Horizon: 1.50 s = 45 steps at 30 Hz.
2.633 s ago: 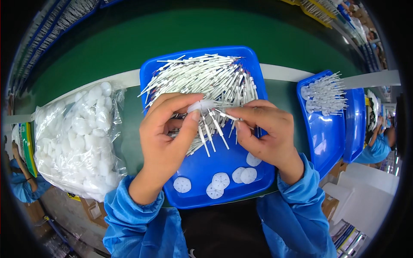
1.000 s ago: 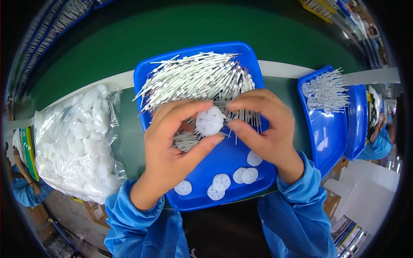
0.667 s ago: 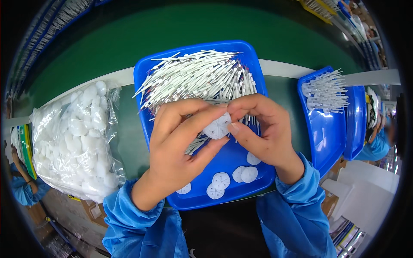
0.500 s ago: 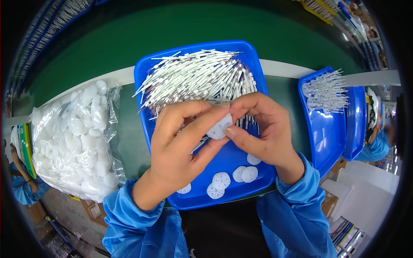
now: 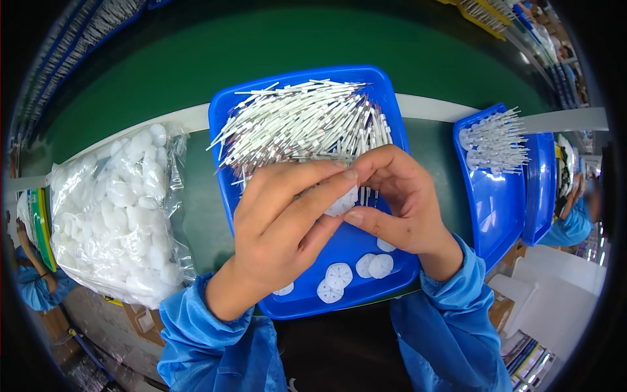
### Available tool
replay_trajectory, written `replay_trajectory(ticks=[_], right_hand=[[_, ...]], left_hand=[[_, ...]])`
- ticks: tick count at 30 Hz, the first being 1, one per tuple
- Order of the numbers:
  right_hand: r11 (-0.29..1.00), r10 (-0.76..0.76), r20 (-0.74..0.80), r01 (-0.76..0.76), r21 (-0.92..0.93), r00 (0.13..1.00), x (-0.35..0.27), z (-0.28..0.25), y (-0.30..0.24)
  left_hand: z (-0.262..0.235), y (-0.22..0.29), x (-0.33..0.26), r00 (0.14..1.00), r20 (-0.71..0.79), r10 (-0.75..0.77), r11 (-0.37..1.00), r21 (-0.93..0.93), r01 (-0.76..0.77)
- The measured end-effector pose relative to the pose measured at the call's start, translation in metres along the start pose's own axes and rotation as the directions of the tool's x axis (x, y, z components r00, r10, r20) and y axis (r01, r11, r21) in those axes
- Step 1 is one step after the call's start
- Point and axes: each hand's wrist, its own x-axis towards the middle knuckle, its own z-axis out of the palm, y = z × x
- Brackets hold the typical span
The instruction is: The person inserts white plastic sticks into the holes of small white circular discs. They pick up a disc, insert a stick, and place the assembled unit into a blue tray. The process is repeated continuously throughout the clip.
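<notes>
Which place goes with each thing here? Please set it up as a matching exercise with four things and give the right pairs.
Things:
1. pile of thin white sticks
2. clear bag of white discs
3. loose white discs
4. second blue tray

Places:
A. on the green surface left of the middle blue tray
B. at the near end of the middle blue tray
C. at the person's right, holding a smaller bunch of sticks
D. at the far end of the middle blue tray

Pairs: 1-D, 2-A, 3-B, 4-C
</notes>
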Motion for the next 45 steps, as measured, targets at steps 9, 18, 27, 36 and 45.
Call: replay_trajectory(ticks=[9, 18, 27, 36, 45], right_hand=[[0.956, 0.046, -0.206, -0.103, -0.276, 0.977, -0.013, -0.006, -0.015], [0.106, -0.257, 0.072, 0.102, -0.989, 0.964, 0.022, -0.020, -0.030], [0.601, -0.051, -0.150, -0.090, -0.794, 0.987, 0.032, -0.013, -0.022], [0.773, -0.191, 0.019, 0.162, -0.614, 0.981, 0.022, -0.008, -0.016], [0.715, -0.139, -0.047, 0.067, -0.696, 0.989, 0.010, -0.007, -0.018]], left_hand=[[-0.001, 0.001, -0.001, 0.991, 0.110, -0.077, 0.961, -0.258, 0.103], [-0.011, -0.010, -0.006, 0.952, 0.095, -0.291, 0.840, -0.451, 0.302], [-0.010, -0.012, -0.006, 0.853, 0.171, -0.494, 0.531, -0.717, 0.452], [-0.002, -0.010, -0.009, 0.858, 0.126, -0.498, 0.655, -0.595, 0.467], [-0.002, -0.011, -0.010, 0.863, 0.018, -0.504, 0.748, -0.491, 0.447]])
